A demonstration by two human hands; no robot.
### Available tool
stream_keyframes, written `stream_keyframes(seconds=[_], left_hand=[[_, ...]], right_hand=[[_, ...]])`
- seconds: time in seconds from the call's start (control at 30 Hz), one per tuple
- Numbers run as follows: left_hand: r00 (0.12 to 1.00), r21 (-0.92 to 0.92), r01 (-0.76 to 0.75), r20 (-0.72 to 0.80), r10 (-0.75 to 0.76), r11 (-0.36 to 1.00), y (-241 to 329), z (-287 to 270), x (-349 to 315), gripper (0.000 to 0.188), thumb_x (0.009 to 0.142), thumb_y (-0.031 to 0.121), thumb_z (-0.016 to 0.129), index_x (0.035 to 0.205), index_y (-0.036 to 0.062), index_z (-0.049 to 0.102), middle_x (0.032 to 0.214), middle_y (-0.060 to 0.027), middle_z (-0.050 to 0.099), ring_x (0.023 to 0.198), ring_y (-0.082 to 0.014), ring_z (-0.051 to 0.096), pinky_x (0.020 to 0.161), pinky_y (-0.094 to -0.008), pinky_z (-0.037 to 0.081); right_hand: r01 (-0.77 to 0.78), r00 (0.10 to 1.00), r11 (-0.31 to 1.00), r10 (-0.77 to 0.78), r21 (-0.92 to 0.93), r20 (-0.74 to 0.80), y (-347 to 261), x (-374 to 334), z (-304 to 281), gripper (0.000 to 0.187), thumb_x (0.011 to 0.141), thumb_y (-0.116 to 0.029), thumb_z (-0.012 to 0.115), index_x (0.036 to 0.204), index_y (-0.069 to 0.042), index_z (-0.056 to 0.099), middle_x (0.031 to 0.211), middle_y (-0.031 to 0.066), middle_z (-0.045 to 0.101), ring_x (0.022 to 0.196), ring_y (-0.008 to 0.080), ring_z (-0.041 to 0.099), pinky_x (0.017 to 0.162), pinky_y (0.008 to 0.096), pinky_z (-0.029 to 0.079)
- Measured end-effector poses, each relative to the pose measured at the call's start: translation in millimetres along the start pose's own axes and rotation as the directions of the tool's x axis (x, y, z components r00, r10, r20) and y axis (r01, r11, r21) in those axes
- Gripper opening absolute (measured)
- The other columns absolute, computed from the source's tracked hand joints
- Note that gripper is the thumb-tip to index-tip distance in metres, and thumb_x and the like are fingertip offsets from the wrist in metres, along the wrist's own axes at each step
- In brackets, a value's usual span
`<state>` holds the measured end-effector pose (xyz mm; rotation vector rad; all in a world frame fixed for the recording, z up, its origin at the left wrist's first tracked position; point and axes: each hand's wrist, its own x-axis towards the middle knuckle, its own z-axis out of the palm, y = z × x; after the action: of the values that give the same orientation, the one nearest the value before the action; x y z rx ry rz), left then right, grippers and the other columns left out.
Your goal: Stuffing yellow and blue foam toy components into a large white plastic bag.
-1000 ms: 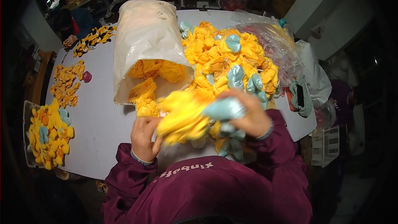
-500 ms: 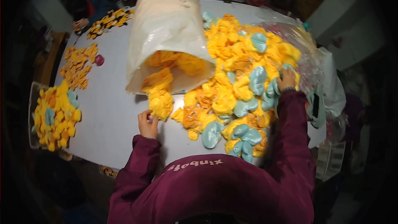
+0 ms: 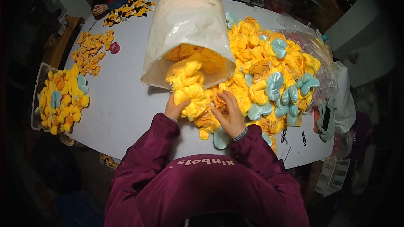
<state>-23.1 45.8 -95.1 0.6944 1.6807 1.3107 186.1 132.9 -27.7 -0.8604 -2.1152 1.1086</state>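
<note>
A large white plastic sack (image 3: 185, 21) lies with its mouth toward me, yellow plush pieces inside it. From the mouth spills a bunched yellow plush piece (image 3: 188, 94). My left hand (image 3: 173, 110) is at its near left side, thumb and fingers closed on its edge. Just right of it, my right hand (image 3: 231, 117) is open, fingers spread over the near edge of the yellow pile (image 3: 252, 71); no held thing shows in it. Shiny light-blue pieces (image 3: 274, 85) lie on the pile, and one light-blue piece (image 3: 220, 138) sits beneath my right hand.
At the left edge stands a basket (image 3: 41, 82) full of yellow plush pieces. Orange-yellow scraps (image 3: 90, 50), a dark pink round object (image 3: 114, 47) and black-and-yellow pieces (image 3: 126, 12) lie on the table. Small snips (image 3: 304, 138) lie at right. Another person's hands (image 3: 99, 9) are far left.
My right hand has come from the pile's right side to its near middle. My left hand has moved up against the yellow piece. The light-blue cluster near the front edge has gone from there; snips now show.
</note>
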Motion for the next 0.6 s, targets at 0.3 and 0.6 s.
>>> stream_keyframes(seconds=[0.3,0.6], left_hand=[[0.895,-0.554,0.072,0.403,0.191,0.829,41.5,-5.0,-57.2,0.058,0.077,0.014,0.075,0.126,0.0007,0.048,0.111,-0.0150,0.063,0.095,-0.0240,0.064,0.084,-0.0308,0.052],[0.829,-0.820,0.459,0.534,0.168,0.342,44.1,-11.2,-76.5,0.059,0.079,0.008,0.071,0.132,0.0002,0.047,0.120,-0.0127,0.062,0.102,-0.0239,0.063,0.090,-0.0285,0.050]], right_hand=[[-0.349,0.914,0.569,0.383,0.745,0.136,-15.8,-11.0,21.2,0.041,0.081,-0.010,0.068,0.119,-0.003,0.055,0.111,0.0128,0.060,0.095,0.0209,0.061,0.083,0.0292,0.050],[-0.093,0.996,0.957,0.093,0.275,0.013,-62.5,-40.4,9.7,0.029,0.083,-0.007,0.061,0.112,-0.004,0.059,0.104,0.0084,0.060,0.086,0.0170,0.059,0.073,0.0269,0.049]])
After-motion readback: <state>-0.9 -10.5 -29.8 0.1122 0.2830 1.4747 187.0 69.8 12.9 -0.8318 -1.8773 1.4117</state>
